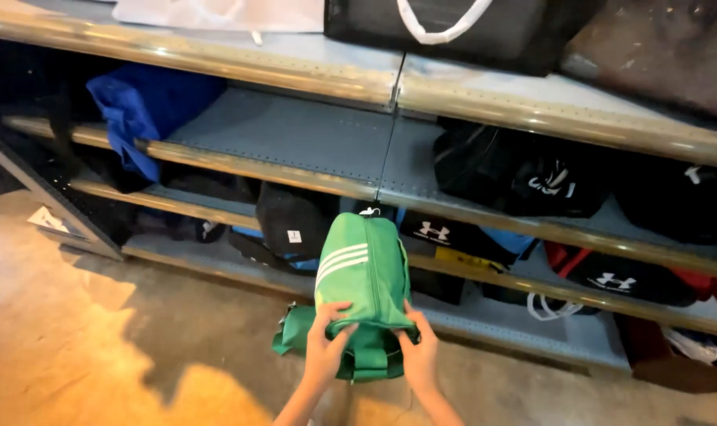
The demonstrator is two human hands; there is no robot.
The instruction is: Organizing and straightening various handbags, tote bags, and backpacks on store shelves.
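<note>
Two bare forearms rise from the bottom edge of the head view. The left hand (324, 347) closes its fingers over the near end of a green bag (360, 284), thumb and fingers wrapped round the fabric on the left side. The right hand (420, 351) grips the same end from the right, fingers curled onto the cloth, so both hands have hold of the bag and neither is open. The green bag is a narrow zipped pouch with three white stripes on its side and a zip along its top; it is held up in the air, long axis pointing away from the person, over a tan concrete floor (98, 347) and in front of the lower shelves. A green flap and a strap hang from its near end below the hands.

Behind it stands a grey metal shelf rack (295, 134) with rounded front rails. A blue bag (141, 106) lies on the middle shelf at the left, black bags (516, 170) sit on the same shelf at the right, and more black bags, one beside a red one (567, 256), fill the lower shelves.
</note>
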